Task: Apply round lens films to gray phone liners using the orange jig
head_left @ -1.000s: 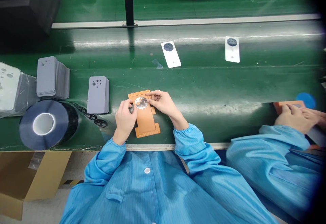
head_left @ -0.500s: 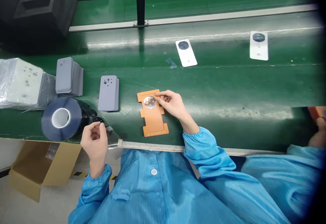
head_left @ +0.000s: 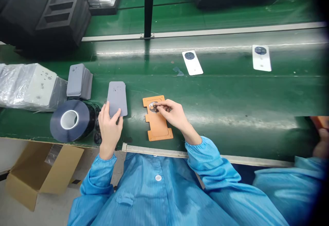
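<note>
My left hand [head_left: 110, 126] reaches over the near end of a small stack of grey phone-back-shaped panels [head_left: 117, 97], which have small holes near the top. Its fingers are apart, with fingertips at the left edge and the thumb on the lower face. In front of me lies an orange fixture [head_left: 158, 126] with notched sides. A shiny round piece with holes [head_left: 152, 107] sits near its top. My right hand [head_left: 175, 114] is closed, thumb and forefinger together at the right side of the round piece. Whatever is between those fingertips is too small to make out.
A roll of dark film [head_left: 58, 121], a taller grey panel stack [head_left: 78, 80] and plastic-wrapped panels [head_left: 38, 85] stand at left. Two white panels with dark round patches [head_left: 193, 66] [head_left: 262, 61] lie farther back. A co-worker's hand [head_left: 322, 143] shows at far right.
My left hand has moved from the film beside the roll to the grey stack, its fingers spreading. My right fingertips have shifted from the fixture's top edge onto the round piece. The view has shifted slightly.
</note>
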`<state>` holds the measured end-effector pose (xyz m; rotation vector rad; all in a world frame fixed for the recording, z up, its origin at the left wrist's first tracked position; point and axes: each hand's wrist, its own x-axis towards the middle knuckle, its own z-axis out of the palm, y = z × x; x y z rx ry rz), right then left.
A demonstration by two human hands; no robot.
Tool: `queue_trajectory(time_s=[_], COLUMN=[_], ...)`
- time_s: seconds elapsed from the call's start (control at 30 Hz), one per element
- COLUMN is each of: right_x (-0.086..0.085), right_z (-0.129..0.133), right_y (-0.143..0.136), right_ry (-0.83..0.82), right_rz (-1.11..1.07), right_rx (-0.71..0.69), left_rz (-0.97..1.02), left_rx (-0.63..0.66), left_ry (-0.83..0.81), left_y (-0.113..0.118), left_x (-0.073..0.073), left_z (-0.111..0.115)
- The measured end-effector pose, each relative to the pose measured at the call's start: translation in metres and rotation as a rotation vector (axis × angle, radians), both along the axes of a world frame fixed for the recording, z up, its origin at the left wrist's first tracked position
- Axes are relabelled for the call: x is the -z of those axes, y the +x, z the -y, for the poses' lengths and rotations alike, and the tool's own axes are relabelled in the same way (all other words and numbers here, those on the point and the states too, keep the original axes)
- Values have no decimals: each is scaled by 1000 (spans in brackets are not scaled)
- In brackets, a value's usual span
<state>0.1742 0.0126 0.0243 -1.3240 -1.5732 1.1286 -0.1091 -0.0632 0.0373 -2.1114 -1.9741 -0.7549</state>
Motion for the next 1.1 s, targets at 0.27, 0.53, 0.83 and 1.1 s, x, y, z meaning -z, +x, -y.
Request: queue_trajectory(time_s=[0.27, 0.53, 0.83, 1.1], right_x=[-13, -10, -2, -17], right_z=[-1, -11, -16, 0], right_y=[-9, -17, -1, 34], right_ry=[-378, -427, -342, -209], right_rz=[-417, -514, -487, -199], right_rx=[-127, -117, -151, -342], left_rz=[126, 144, 191, 203], left_rx=[324, 470, 410, 457], left_ry=[211, 245, 16, -83], left_y=[62, 75, 54, 68], left_x=[-7, 6, 25, 14], left_z=[24, 19, 28, 44])
